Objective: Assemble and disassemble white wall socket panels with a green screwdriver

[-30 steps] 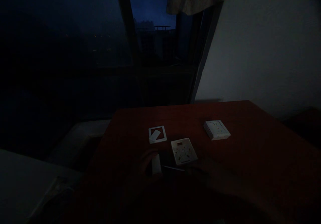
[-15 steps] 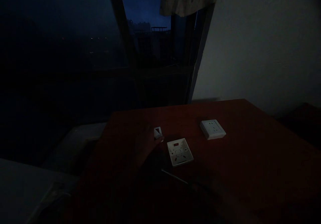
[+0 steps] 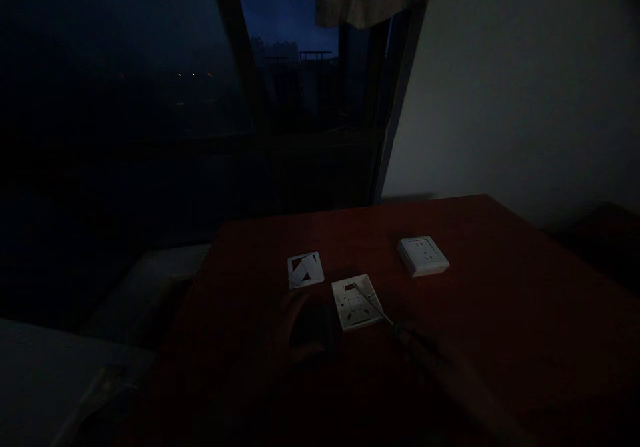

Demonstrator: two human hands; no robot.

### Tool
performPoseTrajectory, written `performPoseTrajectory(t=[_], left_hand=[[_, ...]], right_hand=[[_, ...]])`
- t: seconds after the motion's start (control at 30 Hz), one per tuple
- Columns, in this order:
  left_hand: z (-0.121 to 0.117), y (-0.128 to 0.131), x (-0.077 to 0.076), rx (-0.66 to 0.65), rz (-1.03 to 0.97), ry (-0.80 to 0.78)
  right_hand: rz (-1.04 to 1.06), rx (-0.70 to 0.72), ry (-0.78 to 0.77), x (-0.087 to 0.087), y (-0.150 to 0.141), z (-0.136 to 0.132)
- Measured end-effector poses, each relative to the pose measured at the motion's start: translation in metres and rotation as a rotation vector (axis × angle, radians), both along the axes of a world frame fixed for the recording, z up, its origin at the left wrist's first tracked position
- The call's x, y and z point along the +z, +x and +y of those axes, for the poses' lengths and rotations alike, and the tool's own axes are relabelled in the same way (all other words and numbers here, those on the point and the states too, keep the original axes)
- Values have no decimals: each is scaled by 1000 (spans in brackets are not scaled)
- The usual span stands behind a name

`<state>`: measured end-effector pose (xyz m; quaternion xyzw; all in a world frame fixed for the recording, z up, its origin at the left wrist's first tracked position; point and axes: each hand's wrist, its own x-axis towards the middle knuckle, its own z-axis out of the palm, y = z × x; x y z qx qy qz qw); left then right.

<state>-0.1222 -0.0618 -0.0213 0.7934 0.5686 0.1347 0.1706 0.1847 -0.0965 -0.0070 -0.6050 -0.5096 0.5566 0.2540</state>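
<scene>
My right hand (image 3: 430,353) is closed around the handle of a screwdriver (image 3: 375,307). Its thin shaft slants up and left across a white square wall box (image 3: 344,310), with the tip near the slot at the box's far side; contact cannot be made out. Left of the box, my left hand (image 3: 287,330) curls its fingers and thumb about a dark square block (image 3: 314,327), whose details are lost in shadow. Just beyond that hand lies a white square frame (image 3: 320,270) with white strips (image 3: 301,271) across its opening.
A white socket unit (image 3: 424,255) sits farther right on the reddish table (image 3: 480,287). Behind the table are a dark window (image 3: 280,120) and a pale wall (image 3: 510,100). The room is very dim.
My left hand laid a white strip on the frame and came back to the dark block. My right hand raised the screwdriver, swinging its tip from beside the wall box to over it.
</scene>
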Motion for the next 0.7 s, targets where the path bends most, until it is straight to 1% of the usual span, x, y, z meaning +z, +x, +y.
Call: performPoseTrajectory(t=[0.1, 0.17, 0.27, 0.33, 0.47, 0.57, 0.7], left_hand=[[-8, -7, -19, -83, -7, 22], [-9, -10, -30, -89, 10, 11], [-8, -13, -38, -78, 25, -51], [-9, -12, -36, -66, 11, -83], [-13, -7, -24, 3, 2, -63], [-14, -4, -14, 40, 6, -29], [-10, 5, 3, 113, -32, 43]], right_hand=[[-15, -62, 45, -1, 2, 7], [-29, -109, 89, -5, 5, 12], [-39, -141, 141, -12, 6, 19], [-48, -156, 136, -13, 5, 25], [-46, -148, 161, -14, -2, 37], [-28, -101, 234, -20, -8, 49], [-12, -81, 350, -33, -15, 63]])
